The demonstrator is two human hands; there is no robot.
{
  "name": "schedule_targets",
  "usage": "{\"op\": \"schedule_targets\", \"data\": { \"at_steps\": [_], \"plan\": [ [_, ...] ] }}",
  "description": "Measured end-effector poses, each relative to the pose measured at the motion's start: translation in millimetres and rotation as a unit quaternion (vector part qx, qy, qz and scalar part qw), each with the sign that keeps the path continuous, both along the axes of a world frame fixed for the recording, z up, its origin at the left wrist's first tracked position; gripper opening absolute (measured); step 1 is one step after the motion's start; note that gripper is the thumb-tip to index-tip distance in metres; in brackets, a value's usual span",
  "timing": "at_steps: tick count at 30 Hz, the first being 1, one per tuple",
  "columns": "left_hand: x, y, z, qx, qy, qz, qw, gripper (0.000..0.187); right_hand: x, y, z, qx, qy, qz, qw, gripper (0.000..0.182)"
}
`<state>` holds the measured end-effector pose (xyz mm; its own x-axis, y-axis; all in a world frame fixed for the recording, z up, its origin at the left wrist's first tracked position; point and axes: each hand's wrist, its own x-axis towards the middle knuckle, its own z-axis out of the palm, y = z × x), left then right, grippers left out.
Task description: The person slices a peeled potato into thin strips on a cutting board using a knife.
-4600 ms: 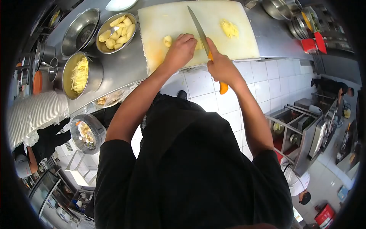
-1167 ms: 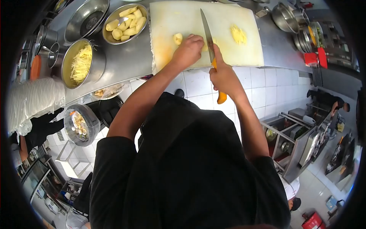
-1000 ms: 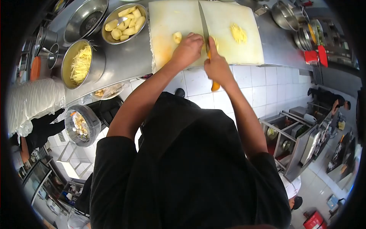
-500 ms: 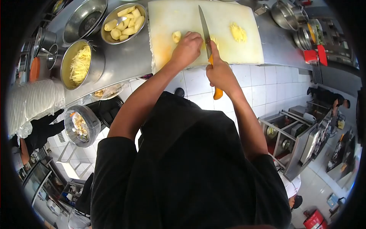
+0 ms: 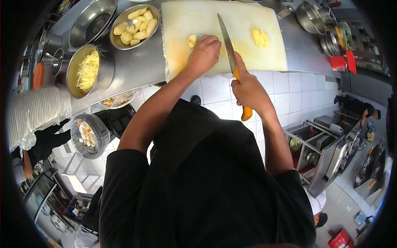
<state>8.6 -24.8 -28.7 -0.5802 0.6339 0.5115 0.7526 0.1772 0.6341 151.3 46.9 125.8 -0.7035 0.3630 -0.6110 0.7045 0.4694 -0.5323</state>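
right hand (image 5: 250, 91) is clenched round the orange handle of a knife (image 5: 232, 61), forefinger laid along the spine – a hold that steadies the blade, by my judgement. the blade runs up and away from that grip, its flat close beside the knuckles of the left hand (image 5: 203, 53). left hand is curled, fingers tucked down onto a potato piece (image 5: 225, 48) on the white cutting board (image 5: 194, 18); most of the piece is hidden under the hand, so whether it is gripped or merely pressed flat i cannot tell. tucked fingertips likely keep clear of the edge.

just left of that hand lies 1 loose potato chunk (image 5: 192, 41). right of the blade, well apart, sits a heap of cut strips (image 5: 259, 36) – kept out of the cutting line.

surface: a steel counter (image 5: 142, 64) carries the board. further left of the hold stand a bowl of peeled potatoes (image 5: 134, 25), an empty steel bowl (image 5: 92, 23) and a pot of shredded strips (image 5: 87, 71). a stack of white plates (image 5: 35, 111) stands lower left.

room: white tiled floor (image 5: 304, 93), steel racks to the right, another person standing at the far right.
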Motion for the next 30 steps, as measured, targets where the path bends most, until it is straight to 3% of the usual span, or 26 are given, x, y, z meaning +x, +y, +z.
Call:
{"op": "schedule_targets", "data": {
  "at_steps": [6,9,12,27,30],
  "plan": [
    [0.0,0.0,2.2,0.03,0.009,-0.042,0.999,0.006,13.3,5.2,-31.1,0.054,0.07,0.035,0.995,0.078],
    [-0.1,0.6,1.5,0.024,0.01,-0.05,0.998,0.006,13.9,10.3,-22.0,0.031,0.047,0.014,0.998,0.077],
    [-0.1,0.4,0.0,0.009,0.005,-0.04,0.999,0.006,18.5,21.0,-27.0,0.082,0.048,0.049,0.994,0.077],
    [-0.7,-2.1,3.1,0.002,-0.035,-0.012,0.999,0.009,13.6,5.4,-28.9,0.042,0.067,0.023,0.997,0.077],
    [-1.6,-2.0,1.9,-0.002,-0.034,-0.018,0.999,0.009,8.3,1.1,-15.3,0.009,0.027,0.004,1.0,0.077]
  ]
}}
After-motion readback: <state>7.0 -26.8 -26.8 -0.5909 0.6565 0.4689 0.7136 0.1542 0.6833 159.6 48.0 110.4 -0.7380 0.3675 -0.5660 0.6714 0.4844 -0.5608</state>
